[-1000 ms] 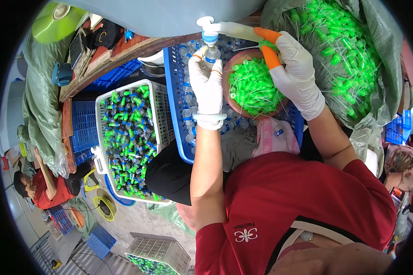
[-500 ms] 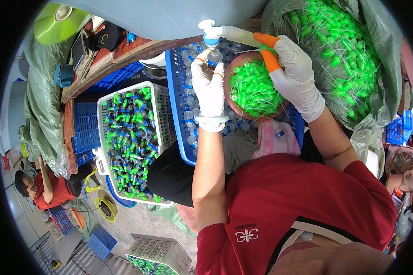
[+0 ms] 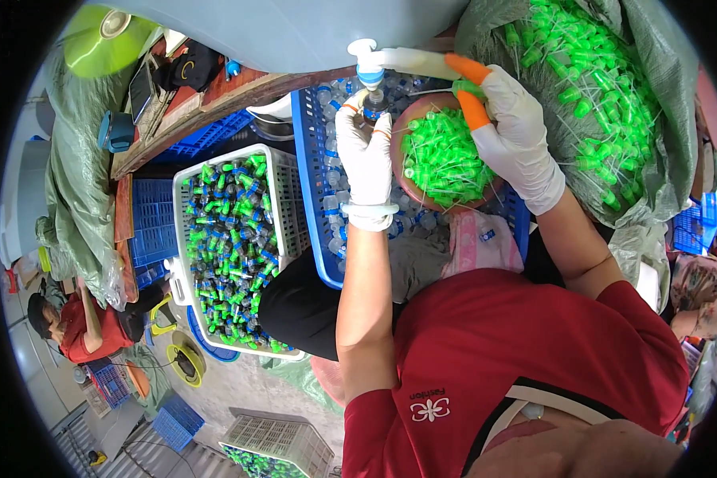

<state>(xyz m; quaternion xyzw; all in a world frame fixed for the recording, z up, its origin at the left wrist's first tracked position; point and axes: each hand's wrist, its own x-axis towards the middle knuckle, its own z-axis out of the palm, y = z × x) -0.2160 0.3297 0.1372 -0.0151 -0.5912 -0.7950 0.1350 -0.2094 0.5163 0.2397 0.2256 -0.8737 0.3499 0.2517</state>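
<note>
Clamped in gloved left hand [image 3: 364, 155] directly under white tap spout [image 3: 366, 60], small clear bottle [image 3: 374, 104]; gloved right hand [image 3: 511, 131] closed on tap lever [image 3: 422, 60]; advisable: bottle upright, mouth centred beneath spout, lever eased gently, avoiding spillage.

Hands [image 3: 364, 151] hemmed in — tap [image 3: 372, 62] above, bowl [image 3: 422, 191] beside.

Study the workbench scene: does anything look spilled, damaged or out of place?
Nothing stands out. The left hand holds a small bottle under the white tap; the right hand holds a green cap. The caps stay in the round bowl and the white basket.
</note>
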